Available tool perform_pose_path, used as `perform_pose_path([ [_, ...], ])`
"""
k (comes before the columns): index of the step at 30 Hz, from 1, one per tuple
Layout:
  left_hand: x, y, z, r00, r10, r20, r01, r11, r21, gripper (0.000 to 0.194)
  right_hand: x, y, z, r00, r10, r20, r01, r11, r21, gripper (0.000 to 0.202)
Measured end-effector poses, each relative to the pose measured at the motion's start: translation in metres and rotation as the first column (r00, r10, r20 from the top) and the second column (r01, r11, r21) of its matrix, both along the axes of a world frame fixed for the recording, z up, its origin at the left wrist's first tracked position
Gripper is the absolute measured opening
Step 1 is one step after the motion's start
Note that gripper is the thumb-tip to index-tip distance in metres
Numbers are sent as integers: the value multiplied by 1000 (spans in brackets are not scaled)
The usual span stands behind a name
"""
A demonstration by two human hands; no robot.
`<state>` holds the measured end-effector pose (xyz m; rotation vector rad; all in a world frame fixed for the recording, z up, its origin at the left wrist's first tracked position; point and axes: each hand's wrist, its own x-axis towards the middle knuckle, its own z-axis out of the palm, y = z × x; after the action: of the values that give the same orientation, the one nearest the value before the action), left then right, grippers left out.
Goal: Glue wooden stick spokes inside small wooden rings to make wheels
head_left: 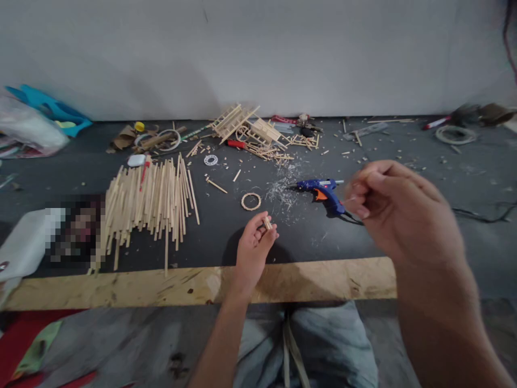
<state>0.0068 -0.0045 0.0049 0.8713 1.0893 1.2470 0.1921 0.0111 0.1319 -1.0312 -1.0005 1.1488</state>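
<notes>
Near the table's front edge, my left hand point(255, 240) is closed around a few short wooden pieces point(267, 222). My right hand point(404, 207) is raised at the right, close to the camera, its thumb and fingers pinched together; what they hold, if anything, I cannot make out. Just beyond my left hand lies a small wooden ring point(251, 201). A blue hot glue gun point(323, 188) with an orange trigger rests on its side, left of my right hand. Thin glue strands point(285, 188) are scattered by its nozzle.
A pile of thin wooden sticks point(149, 199) covers the left of the table. At the back sit small ladder-like wooden frames point(242, 124) and cut bits. A white perforated disc point(210, 160) lies mid-table. The glue gun's cord point(480, 218) trails right. A wooden strip point(161, 288) edges the table.
</notes>
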Motion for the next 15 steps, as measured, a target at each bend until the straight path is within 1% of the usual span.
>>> perform_pose_path([
  [2,0,-1,-5,996,18,-82,-14,998,60,41,-4,-1,-7,994,77,-80,-82,994,-65,8],
  [4,-1,-3,-7,962,46,-270,-5,989,150,42,-10,-2,-14,978,115,-177,-139,981,-134,9],
  [5,-2,-3,-6,917,69,-393,14,979,205,41,-13,-3,-17,966,126,-225,-166,972,-165,9],
  [6,-4,-3,-5,850,101,-516,44,964,262,41,-16,-4,-19,952,139,-272,-194,963,-187,9],
  [8,-8,-1,-1,681,174,-711,127,929,349,39,-21,-6,-22,916,177,-360,-262,943,-203,11],
  [10,-13,2,2,529,206,-823,208,909,361,39,-25,-8,-24,871,216,-441,-326,926,-191,11],
  [11,-15,3,3,468,208,-859,237,907,349,39,-27,-8,-25,851,228,-473,-348,919,-184,11],
  [13,-19,6,2,376,203,-904,271,909,317,38,-30,-9,-27,820,242,-518,-377,910,-172,11],
  [15,-20,7,0,327,197,-924,277,915,293,39,-34,-10,-29,798,255,-545,-398,903,-161,10],
])
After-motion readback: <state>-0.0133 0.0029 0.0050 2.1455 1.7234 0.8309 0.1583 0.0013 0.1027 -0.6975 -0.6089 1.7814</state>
